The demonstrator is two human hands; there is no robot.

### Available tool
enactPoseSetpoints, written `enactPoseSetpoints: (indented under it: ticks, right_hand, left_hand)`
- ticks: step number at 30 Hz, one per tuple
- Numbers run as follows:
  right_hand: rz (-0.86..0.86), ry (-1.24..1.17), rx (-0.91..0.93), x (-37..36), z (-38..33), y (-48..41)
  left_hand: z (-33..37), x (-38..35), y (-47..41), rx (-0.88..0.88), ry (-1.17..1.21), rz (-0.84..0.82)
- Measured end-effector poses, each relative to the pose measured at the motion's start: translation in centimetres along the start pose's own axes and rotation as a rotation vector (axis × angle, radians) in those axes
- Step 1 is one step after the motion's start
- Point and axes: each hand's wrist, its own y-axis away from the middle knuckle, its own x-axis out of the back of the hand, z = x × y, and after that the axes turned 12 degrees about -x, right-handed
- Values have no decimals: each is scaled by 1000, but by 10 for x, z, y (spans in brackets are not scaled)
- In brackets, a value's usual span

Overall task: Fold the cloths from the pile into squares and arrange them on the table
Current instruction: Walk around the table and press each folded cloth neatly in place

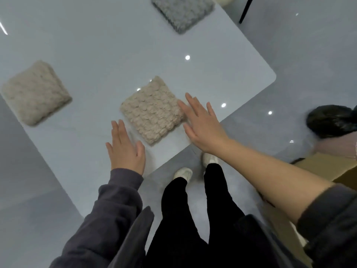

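Table point(96, 45): pale grey, glossy, rounded corners, ceiling lights mirrored in its top; taken here as the reference for every place.

Floor point(289, 55): grey, polished, showing past the table's right and near edges.

Trousers point(193, 219): black, both legs standing at the table's near edge.

Left sleeve point(116, 200): dark grey, drawn down to the wrist, reaching over the table's near edge.

Right sleeve point(328, 219): dark grey, pushed up past the elbow; the bare forearm slants in from off the table's near right side.

Cardboard box point(328, 167): brown, on the floor off the table's near right side, partly hidden by the right forearm.

Dark rounded object point(332, 120): black, beyond the box, well clear of the table; its kind cannot be told.

Left cloth point(34, 93): beige, nubbly, folded square, at the table's left edge.

Middle cloth point(152, 111): beige, nubbly, folded square, set cornerwise on the table near its near edge.

Grey cloth point(183, 12): folded, towards the table's far right side, cut by the top of the view.

Right hand point(202, 124): palm down, fingers straight and spread wide, holding nothing; fingertips meet the middle cloth's right edge; slightly blurred.

Left hand point(125, 147): palm down, flat, fingers straight and close together, holding nothing; over bare table just left of the middle cloth, apart from it; contact with the table cannot be told.

Shoes point(183, 173): white, a pair, on the floor just off the table's near edge.

Chair leg point(245, 10): black, thin, beyond the table's far right side.
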Motion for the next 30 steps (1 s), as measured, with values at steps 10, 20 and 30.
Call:
enactPoseSetpoints:
  ticks: [10, 20, 30]
  right_hand:
    - [-50, -103, 181, 4, 13, -62]
    - [9, -198, 254, -7, -3, -94]
    - [15, -66, 308, -27, -15, -90]
  left_hand:
    - [5, -31, -1, 128, 127, 318]
    - [19, -55, -42, 108, 228, 491]
    - [24, -64, -56, 54, 21, 297]
